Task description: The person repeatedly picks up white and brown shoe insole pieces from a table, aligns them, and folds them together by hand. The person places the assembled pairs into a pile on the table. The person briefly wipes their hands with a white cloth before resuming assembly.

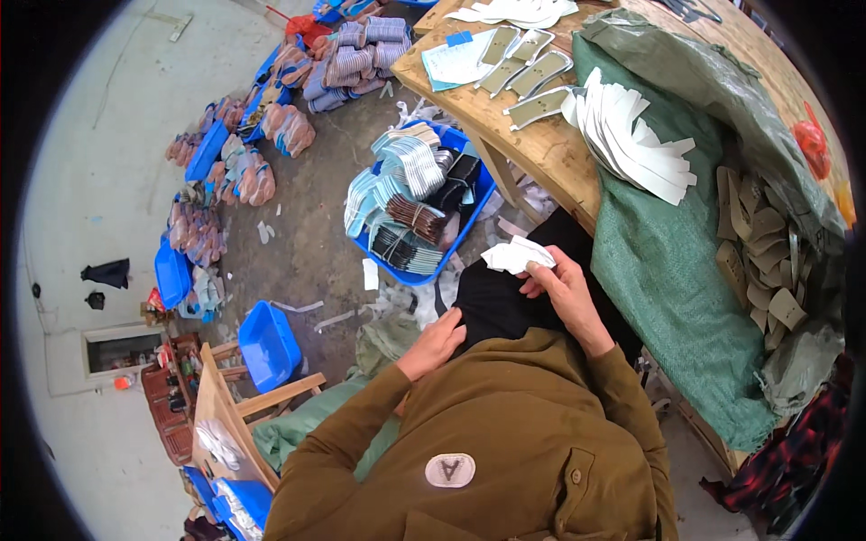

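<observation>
My right hand (566, 290) is closed on a crumpled white piece (514, 255), thin like cloth or paper, held between thumb and fingers above my lap. My left hand (436, 345) rests at the left edge of the black cloth (496, 307) over my lap. Its fingers are curled in against the cloth, and what they hold, if anything, is hidden. Ahead of my knees stands a blue tub (474, 194) with bundled stacks of pale blue, black and brown cut pieces. Near my right hand, a fan of white strips (622, 135) lies on the green woven sack (649, 261).
The wooden table (550, 167) on the right bears flat olive-and-white pieces (528, 77) and papers (458, 61). Beige curved pieces (767, 252) lie in the sack's fold. Bundles (347, 63) line the left wall, with an empty blue tub (269, 345) and a wooden stand (236, 406) nearer.
</observation>
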`<state>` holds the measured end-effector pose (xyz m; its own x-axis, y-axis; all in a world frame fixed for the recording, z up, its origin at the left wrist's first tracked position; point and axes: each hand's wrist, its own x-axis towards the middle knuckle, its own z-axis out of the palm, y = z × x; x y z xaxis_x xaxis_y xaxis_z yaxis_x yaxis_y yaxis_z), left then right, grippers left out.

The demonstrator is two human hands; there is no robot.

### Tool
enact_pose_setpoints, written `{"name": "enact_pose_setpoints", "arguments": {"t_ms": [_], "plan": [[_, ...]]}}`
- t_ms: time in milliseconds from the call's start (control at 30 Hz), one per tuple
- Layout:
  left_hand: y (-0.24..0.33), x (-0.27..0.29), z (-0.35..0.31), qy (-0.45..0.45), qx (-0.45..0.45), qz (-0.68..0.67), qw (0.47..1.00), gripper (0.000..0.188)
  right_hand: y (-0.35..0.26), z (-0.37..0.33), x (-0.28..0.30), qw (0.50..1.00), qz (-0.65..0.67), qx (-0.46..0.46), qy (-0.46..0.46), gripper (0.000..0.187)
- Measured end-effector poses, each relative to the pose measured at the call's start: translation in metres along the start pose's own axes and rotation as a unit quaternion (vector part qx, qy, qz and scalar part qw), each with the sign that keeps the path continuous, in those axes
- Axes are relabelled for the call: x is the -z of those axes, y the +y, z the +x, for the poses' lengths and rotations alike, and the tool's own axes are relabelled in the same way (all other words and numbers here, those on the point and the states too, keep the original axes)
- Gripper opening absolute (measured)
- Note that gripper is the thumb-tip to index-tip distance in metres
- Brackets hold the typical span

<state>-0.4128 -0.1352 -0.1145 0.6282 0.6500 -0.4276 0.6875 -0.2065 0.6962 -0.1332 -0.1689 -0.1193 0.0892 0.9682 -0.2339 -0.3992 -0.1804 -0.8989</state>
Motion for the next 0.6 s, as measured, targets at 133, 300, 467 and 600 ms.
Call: {"name": "enact_pose_setpoints", "arguments": {"t_ms": [133,300,467,600], "plan": [[-0.004,0.021,0.009,-0.119,-0.031,0.041,0.991,0.042,0.002,-0.003,0.0,1.0,-0.002,-0.005,-0.009,0.023],[-0.024,-0.01,-0.005,0.027,-0.162,0.105,0.981,0.037,0.009,-0.004,0.008,1.0,0.014,-0.006,0.006,0.023],[-0.025,-0.014,0.019,-0.007,-0.048,-0.052,0.997,0.024,0.017,-0.001,0.003,1.0,-0.01,-0.007,-0.015,0.024],[-0.028,-0.027,0.036,0.143,0.027,-0.036,0.989,0.012,0.025,0.012,-0.014,0.993,-0.08,0.047,-0.074,0.023]]}}
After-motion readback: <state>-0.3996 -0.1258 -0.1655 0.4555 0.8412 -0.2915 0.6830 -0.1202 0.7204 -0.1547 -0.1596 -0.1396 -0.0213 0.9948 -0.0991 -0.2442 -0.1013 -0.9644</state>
